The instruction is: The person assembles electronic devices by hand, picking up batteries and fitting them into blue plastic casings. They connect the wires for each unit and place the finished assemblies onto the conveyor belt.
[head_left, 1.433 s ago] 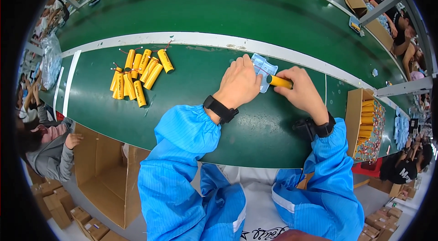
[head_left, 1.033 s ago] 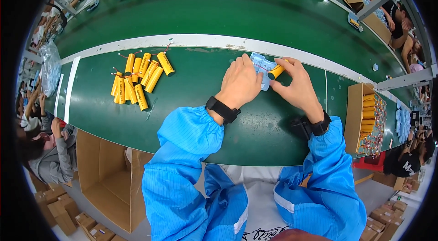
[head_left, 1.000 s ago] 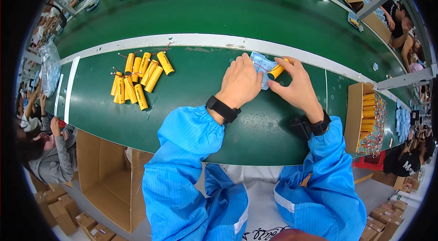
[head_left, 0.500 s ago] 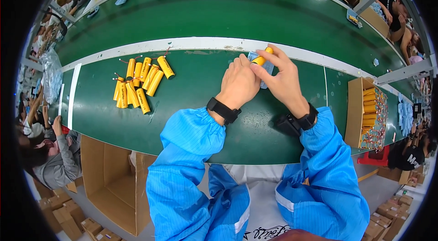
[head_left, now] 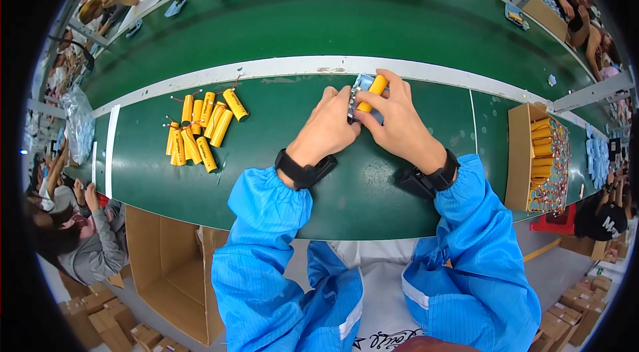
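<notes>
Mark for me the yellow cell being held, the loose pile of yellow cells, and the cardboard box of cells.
Held yellow cell (head_left: pixel 371 91), head view, middle of its exposed body.
Pile of yellow cells (head_left: pixel 200 125), head view, a cell near the pile's centre.
Cardboard box (head_left: pixel 517 152), head view, its left wall.

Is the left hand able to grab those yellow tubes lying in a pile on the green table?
Probably yes. The pile of yellow tubes lies on the left side of the green table, with bare surface between it and the left hand. But that hand is busy at a yellow tube with the right hand.
</notes>
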`<action>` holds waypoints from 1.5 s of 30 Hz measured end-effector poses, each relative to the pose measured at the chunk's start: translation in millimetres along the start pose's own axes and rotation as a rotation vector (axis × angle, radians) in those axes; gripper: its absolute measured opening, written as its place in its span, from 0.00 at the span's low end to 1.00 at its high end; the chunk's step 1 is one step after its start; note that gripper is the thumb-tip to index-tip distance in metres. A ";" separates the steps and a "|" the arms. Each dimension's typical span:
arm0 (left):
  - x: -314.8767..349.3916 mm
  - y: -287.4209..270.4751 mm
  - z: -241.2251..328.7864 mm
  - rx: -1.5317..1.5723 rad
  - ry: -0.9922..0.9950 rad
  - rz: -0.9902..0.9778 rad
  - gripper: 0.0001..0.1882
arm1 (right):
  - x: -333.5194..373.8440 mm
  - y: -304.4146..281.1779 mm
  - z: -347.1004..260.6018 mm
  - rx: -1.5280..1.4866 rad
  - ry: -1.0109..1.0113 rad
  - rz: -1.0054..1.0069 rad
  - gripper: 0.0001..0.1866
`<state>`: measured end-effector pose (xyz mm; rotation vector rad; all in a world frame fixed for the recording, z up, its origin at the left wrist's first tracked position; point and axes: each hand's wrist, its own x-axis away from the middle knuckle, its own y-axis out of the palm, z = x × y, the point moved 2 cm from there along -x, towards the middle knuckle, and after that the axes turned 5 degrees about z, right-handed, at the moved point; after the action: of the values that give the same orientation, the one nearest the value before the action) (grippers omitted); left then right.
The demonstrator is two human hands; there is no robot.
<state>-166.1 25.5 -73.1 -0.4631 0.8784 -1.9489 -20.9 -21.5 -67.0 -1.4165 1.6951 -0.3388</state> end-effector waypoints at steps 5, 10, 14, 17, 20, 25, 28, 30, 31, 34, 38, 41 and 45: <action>11.5 -7.9 6.4 0.182 0.006 0.116 0.22 | -1.3 0.1 -6.0 0.052 -0.012 -0.011 0.14; 14.4 -8.9 12.1 0.209 0.062 0.178 0.20 | -2.2 0.9 -5.8 0.049 0.011 0.032 0.12; 13.6 -8.0 12.1 0.134 0.148 0.217 0.17 | -1.6 1.3 -4.8 0.039 0.026 0.044 0.14; 14.6 -8.7 12.4 0.101 0.169 0.231 0.15 | -3.1 0.2 -7.1 -0.032 0.060 0.052 0.18; 15.6 -9.5 10.8 0.062 0.183 0.240 0.15 | -2.7 1.7 -4.2 -0.048 0.060 0.109 0.20; 16.6 -9.2 12.1 0.023 0.211 0.251 0.17 | 0.3 2.8 -0.4 -0.060 0.035 0.135 0.23; 16.0 -11.1 10.9 0.063 0.143 0.229 0.19 | -0.7 3.2 -1.3 -0.029 0.021 0.103 0.24; 13.7 -13.0 6.8 0.064 0.172 0.191 0.21 | -1.4 2.6 -2.0 -0.016 0.012 0.087 0.24; 12.3 -15.5 8.3 0.062 0.187 0.174 0.22 | -2.5 2.2 -3.0 -0.011 0.014 0.079 0.24; 9.3 -24.2 11.5 0.198 0.093 0.104 0.22 | -4.0 2.9 -3.4 -0.003 0.016 0.061 0.24; -0.2 -23.2 1.8 0.310 -0.033 -0.030 0.25 | -3.9 5.1 -1.9 0.045 -0.014 0.061 0.24; -8.7 -24.8 -3.7 0.369 -0.093 -0.116 0.27 | -4.6 4.8 -1.5 0.045 -0.021 0.077 0.24; -20.4 -22.5 -3.8 0.389 -0.163 -0.158 0.28 | -5.0 4.7 -3.5 0.018 -0.017 0.088 0.23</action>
<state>-171.5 51.7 -58.5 -0.4614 0.3540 -2.1280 -26.8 -16.6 -65.9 -1.3241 1.7306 -0.2919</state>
